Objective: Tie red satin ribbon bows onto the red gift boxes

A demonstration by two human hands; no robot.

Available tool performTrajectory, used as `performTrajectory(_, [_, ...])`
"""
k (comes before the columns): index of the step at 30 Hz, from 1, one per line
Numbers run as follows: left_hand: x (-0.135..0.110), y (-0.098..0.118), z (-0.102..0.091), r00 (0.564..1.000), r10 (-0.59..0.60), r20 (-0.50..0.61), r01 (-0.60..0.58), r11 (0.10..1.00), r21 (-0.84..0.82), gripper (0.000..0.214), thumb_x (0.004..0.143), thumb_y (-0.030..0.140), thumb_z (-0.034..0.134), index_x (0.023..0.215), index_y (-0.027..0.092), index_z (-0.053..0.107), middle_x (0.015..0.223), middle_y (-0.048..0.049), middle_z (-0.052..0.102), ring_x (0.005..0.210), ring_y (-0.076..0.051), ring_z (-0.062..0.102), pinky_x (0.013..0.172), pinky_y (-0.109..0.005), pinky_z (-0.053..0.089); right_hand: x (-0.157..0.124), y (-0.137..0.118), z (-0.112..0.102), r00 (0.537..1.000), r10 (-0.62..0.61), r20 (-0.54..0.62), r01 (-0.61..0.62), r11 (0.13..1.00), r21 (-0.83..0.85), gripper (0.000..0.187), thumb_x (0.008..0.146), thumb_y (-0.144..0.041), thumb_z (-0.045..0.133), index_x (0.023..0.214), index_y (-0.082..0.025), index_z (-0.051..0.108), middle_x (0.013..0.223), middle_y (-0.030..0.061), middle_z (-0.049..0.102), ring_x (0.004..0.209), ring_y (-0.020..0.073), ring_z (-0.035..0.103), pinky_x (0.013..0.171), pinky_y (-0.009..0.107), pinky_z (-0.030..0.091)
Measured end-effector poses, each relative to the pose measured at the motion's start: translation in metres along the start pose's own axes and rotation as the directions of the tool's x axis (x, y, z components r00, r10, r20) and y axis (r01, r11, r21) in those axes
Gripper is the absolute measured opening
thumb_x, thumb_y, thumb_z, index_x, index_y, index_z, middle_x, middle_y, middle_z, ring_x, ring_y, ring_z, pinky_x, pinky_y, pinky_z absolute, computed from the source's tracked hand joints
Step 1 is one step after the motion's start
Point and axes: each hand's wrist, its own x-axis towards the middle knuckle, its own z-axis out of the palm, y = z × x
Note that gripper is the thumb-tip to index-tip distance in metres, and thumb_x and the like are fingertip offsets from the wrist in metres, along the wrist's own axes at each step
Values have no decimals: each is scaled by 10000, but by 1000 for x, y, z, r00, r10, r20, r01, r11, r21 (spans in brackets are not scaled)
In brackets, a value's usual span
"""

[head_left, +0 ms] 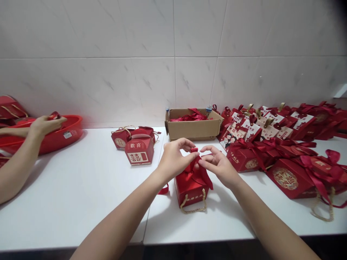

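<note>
Well, in the head view a red gift box (pixel 191 193) stands upright on the white table (pixel 108 209), on the near side of the cardboard box (pixel 192 130). Its lettered face, with a golden rope handle (pixel 193 209) hanging from it, points toward the person and turns a little rightward; which way its long axis runs I can't tell. A red ribbon (pixel 193 168) rises from its top, one tail draping over the right side.

The left hand (pixel 177 159) comes in from the left, thumb and index narrow around the ribbon's upper loop. The right hand (pixel 218 166) mirrors it, fingers curled, pinching the ribbon just beside. Both forearms slant inward, meeting before the cardboard box. Left of that box sit small red boxes (pixel 139 150); right of it, a crowd of decorated boxes (pixel 252 126).
</note>
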Motion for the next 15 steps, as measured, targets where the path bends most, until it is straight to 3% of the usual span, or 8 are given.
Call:
performTrajectory(4, [-3,4,-1,997,76,-26,-75,997,21,108,749,281,619,725,186,664,732,-16,686,710,-163,626,722,-294,478,3,1,5,999,-23,-25,19,986,-166,375,780,-375,641,1120,-226,587,682,-11,624,690,154,586,664,277,451])
performTrajectory(8, [-8,2,-6,993,96,-65,-93,995,39,107,767,302,604,777,197,624,802,-14,661,783,-161,606,762,-290,461,4,0,13,994,-104,-40,89,957,-277,228,813,-391,585,825,-195,701,868,51,648,877,202,578,814,324,436])
performTrajectory(12, [-29,-25,-16,977,-158,-144,164,986,26,276,772,458,572,823,197,496,824,-17,580,770,-160,575,654,-264,456,0,-3,16,987,-156,-39,139,947,-290,177,812,-361,596,835,-222,704,1093,63,618,1050,221,545,915,341,406])
performTrajectory(15, [-50,-47,-20,923,-386,1,386,922,36,367,725,539,585,783,195,469,739,-2,565,630,-152,566,533,-249,431,-3,-3,14,996,-93,3,90,957,-276,231,830,-398,569,945,-238,690,1074,61,647,1017,229,574,888,362,435])
